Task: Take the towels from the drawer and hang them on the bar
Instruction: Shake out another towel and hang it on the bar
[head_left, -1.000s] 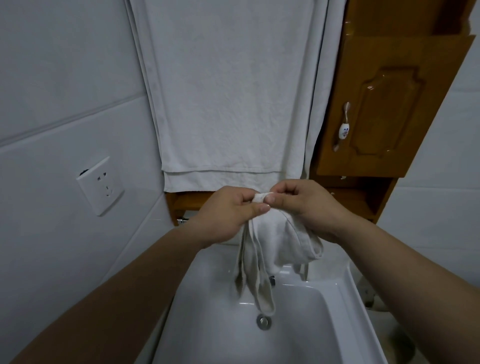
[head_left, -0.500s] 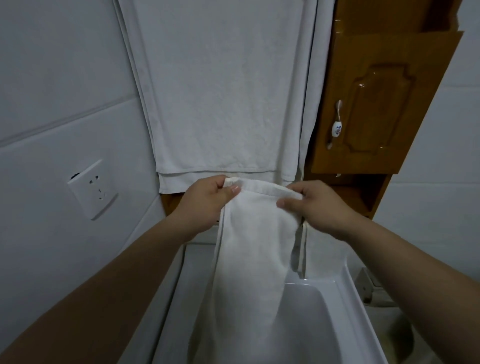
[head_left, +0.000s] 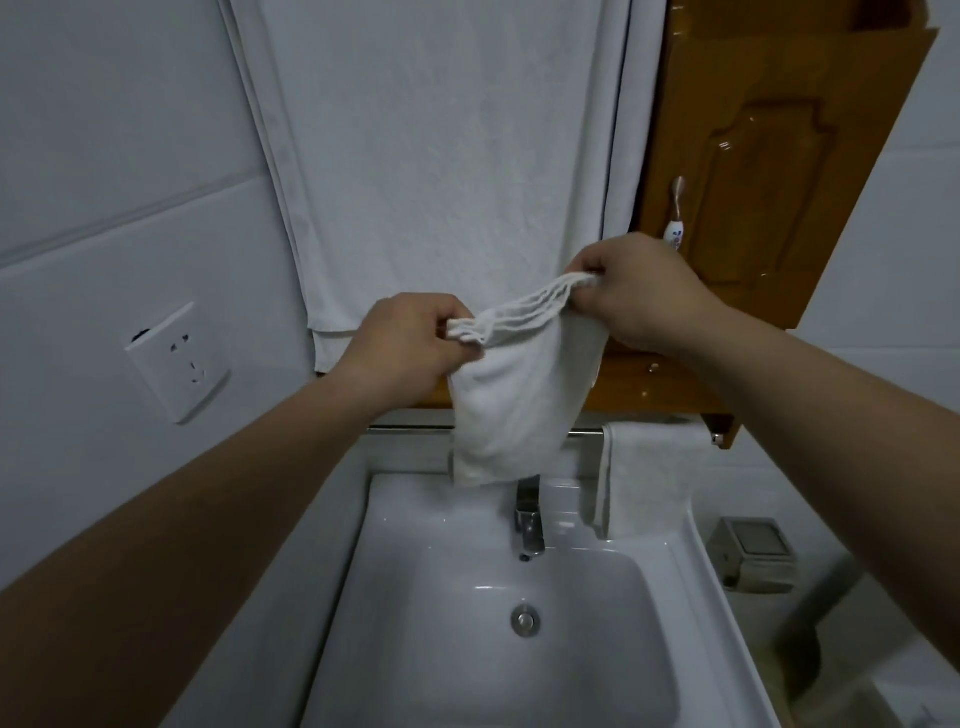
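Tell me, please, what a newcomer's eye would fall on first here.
Both hands, the left hand and right hand, pinch the bunched top edge of a small white towel held up at the centre, above the sink. Behind it a large white towel hangs down the wall, beside a wooden cabinet door at upper right.

I have both arms stretched forward, bare to the elbow. My left hand (head_left: 410, 343) pinches the left end of the small towel (head_left: 519, 395) at its bunched top edge, fingers curled, back of the hand up. My right hand (head_left: 644, 293) grips the right end, held somewhat higher than the left.
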